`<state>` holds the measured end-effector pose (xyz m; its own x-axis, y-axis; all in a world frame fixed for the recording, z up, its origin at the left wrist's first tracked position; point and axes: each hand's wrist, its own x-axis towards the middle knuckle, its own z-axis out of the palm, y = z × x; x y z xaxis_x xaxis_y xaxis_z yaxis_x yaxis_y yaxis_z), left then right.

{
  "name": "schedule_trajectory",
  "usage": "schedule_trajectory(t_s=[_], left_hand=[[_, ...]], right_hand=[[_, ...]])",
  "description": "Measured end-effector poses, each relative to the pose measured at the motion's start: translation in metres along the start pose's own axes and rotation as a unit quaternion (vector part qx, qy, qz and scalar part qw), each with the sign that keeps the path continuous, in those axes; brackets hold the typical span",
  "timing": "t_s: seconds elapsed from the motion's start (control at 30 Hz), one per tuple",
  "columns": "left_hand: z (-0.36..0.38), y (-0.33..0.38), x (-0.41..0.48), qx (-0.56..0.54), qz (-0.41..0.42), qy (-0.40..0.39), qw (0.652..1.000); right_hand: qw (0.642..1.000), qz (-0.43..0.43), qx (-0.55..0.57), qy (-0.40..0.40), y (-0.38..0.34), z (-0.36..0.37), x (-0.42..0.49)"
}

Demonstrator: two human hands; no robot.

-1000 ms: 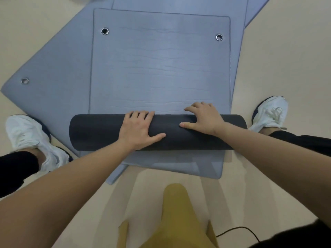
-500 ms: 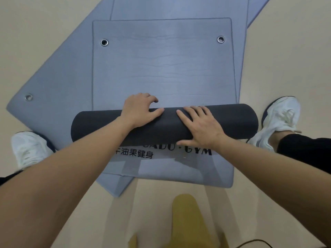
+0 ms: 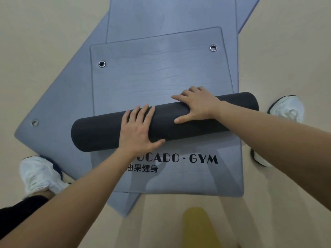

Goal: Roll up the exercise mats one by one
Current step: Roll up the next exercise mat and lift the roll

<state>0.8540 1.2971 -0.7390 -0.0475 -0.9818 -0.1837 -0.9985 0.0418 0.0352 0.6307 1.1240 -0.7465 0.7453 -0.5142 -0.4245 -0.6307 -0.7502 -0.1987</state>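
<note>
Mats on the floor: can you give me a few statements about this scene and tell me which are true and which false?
1. The left hand and the right hand both lie on the dark roll. True.
2. The top mat is fully rolled up. False: a flat stretch with two eyelets lies beyond the roll.
3. "GYM" is printed on the near side of the roll. True.
4. Only one mat is down. False: another mat lies askew underneath.
5. The shoes are black. False: they are white.
</note>
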Motion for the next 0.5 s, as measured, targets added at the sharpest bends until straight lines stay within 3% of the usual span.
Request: schedule_trajectory(t_s=[0.17,0.33,0.5], left_hand=[[-0.011,-0.019,0.041,-0.008,-0.009,-0.064,0.998],[-0.026,-0.039,0.088,-0.044,-0.006,-0.169,0.985],[-0.034,-0.052,0.125,-0.116,-0.027,-0.246,0.962]], right_hand=[[0.996,0.069,0.003,0.054,0.006,-0.021,0.002],[0.999,0.029,-0.03,0.001,0.019,-0.019,-0.012],[0.994,0.032,-0.102,0.017,0.034,-0.013,-0.012]])
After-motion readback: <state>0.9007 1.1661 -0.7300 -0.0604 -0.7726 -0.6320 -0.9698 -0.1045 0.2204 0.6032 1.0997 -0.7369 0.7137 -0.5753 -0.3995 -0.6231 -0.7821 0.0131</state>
